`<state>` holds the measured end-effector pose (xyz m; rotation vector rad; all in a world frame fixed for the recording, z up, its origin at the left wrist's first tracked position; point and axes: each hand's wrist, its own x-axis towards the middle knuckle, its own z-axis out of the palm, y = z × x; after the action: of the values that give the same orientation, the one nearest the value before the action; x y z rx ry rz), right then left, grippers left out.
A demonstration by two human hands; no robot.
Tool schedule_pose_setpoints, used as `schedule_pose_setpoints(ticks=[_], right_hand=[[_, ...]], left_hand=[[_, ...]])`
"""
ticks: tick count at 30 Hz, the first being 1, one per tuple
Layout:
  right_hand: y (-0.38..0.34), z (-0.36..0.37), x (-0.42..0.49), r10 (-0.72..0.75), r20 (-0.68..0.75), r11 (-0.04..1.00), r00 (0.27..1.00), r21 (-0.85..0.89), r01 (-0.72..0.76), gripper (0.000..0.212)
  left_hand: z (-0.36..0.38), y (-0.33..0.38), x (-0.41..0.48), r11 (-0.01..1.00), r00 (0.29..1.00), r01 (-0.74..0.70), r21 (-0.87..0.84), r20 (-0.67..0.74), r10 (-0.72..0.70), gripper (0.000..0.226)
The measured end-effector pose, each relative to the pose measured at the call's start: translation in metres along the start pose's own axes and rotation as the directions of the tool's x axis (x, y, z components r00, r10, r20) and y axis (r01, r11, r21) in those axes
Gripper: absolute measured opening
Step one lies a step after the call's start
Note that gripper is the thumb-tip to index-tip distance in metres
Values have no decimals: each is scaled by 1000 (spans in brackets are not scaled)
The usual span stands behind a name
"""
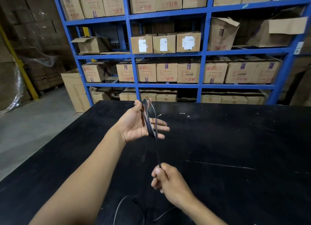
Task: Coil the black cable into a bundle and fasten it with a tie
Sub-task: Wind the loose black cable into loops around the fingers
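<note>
cable (pixel 148 123) round left hand (pixel 133 129), right hand (pixel 170 181) — pinching

Your black cable (pixel 150 122) is hanging in several thin upright loops at frame centre, one strand running taut downward, slack trailing along the lower edge.

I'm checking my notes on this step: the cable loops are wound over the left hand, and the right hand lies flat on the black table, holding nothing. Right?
Not quite. The black cable loops are wound over the left hand, but the right hand is not flat and empty on the black table. It pinches the strand running from the loops, as the head view shows.
</note>
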<state>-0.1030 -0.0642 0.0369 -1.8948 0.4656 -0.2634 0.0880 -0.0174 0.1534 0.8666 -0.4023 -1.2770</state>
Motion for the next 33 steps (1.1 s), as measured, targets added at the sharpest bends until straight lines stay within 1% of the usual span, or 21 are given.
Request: schedule_pose_setpoints(ticks=[3, 8, 11, 14, 16, 18, 22, 24, 28, 33], right_hand=[[15, 0, 7, 26, 30, 997, 999, -68, -24, 28], [35, -8, 31, 90, 25, 976, 996, -199, -84, 30], [36, -26, 52, 67, -28, 973, 997, -220, -71, 29], [17, -52, 67, 3, -115, 947, 993, -319, -40, 20], [2, -70, 77, -41, -113, 897, 993, -441, -14, 18], [-17, -85, 81, -71, -96, 834, 993, -552, 7, 21], [-47, -107, 90, -160, -100, 720, 982, -692, 47, 24], [-60, -115, 93, -192, -109, 691, 975, -720, 56, 22], [-85, -129, 98, -247, -140, 667, 959, -743, 63, 18], [-99, -136, 94, -291, -115, 651, 950, -751, 109, 17]], left_hand=[[9, -3, -5, 1000, 997, 11, 24, 80, -13, 57], [21, -6, -14, 997, 976, 36, 67, 213, -49, 56], [23, -11, -21, 983, 941, 91, 158, 308, -137, 56], [20, -20, -26, 965, 907, 129, 230, 365, -208, 57], [18, -28, -30, 954, 902, 150, 261, 360, -240, 57], [16, -34, -32, 945, 901, 172, 277, 343, -265, 57], [16, -46, -35, 940, 885, 210, 271, 356, -300, 58], [16, -52, -35, 929, 878, 226, 293, 353, -324, 58], [13, -64, -31, 907, 873, 259, 332, 321, -367, 57], [4, -71, -24, 914, 897, 262, 310, 270, -349, 59]])
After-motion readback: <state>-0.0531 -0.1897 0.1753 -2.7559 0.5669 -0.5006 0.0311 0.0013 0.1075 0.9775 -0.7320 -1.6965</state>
